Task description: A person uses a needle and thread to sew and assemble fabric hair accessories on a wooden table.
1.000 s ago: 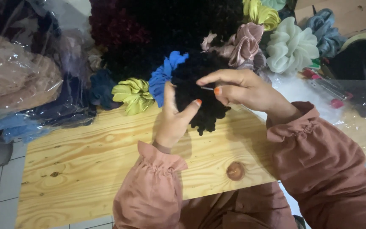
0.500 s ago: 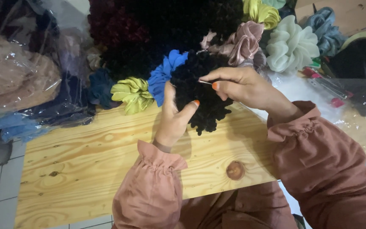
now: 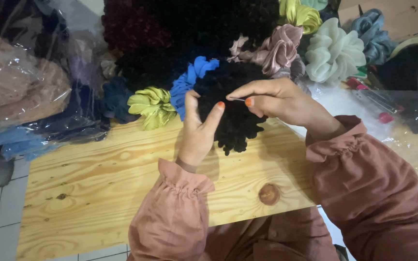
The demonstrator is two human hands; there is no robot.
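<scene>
behind the left hand [image 3: 199,130], right hand [image 3: 279,101] pinches a barely visible needle [image 3: 238,100] at the half-hidden black scrunchie [image 3: 233,121].

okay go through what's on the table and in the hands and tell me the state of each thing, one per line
left hand: gripping the black scrunchie, thumb up.
right hand: pinching a thin needle.
black scrunchie: held just above the wooden table, ruffled.
blue scrunchie: lying behind the black one.
yellow-green scrunchie: lying loose on the table.
pink scrunchie: lying in the pile.
plastic bags: full, crumpled.
</scene>
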